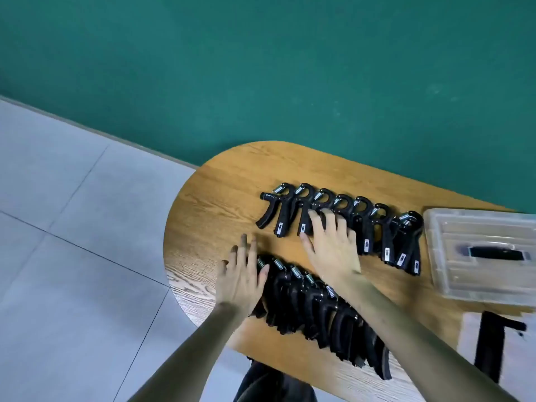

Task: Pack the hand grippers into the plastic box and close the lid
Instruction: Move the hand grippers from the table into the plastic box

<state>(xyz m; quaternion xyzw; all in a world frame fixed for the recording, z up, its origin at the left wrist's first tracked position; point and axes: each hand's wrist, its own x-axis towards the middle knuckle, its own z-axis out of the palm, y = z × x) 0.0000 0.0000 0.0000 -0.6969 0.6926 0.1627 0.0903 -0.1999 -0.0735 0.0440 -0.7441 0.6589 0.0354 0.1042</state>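
Two rows of black hand grippers with metal springs lie on the wooden table (pixel 220 195). The far row (pixel 368 227) holds several side by side; the near row (pixel 316 309) overlaps tightly. My right hand (pixel 330 245) lies flat with straight fingers on the middle of the far row. My left hand (pixel 243 277) hovers with spread fingers at the left end of the near row, its thumb touching the first gripper. The clear plastic box (pixel 481 253) with a black handle on its closed lid stands at the right end of the table.
The table's rounded left end stands near a green wall (pixel 261 68). Grey tiled floor (pixel 72 242) lies to the left. A black chair part (pixel 493 343) shows below the box at the right. A dark trouser leg (pixel 269 384) shows at the bottom.
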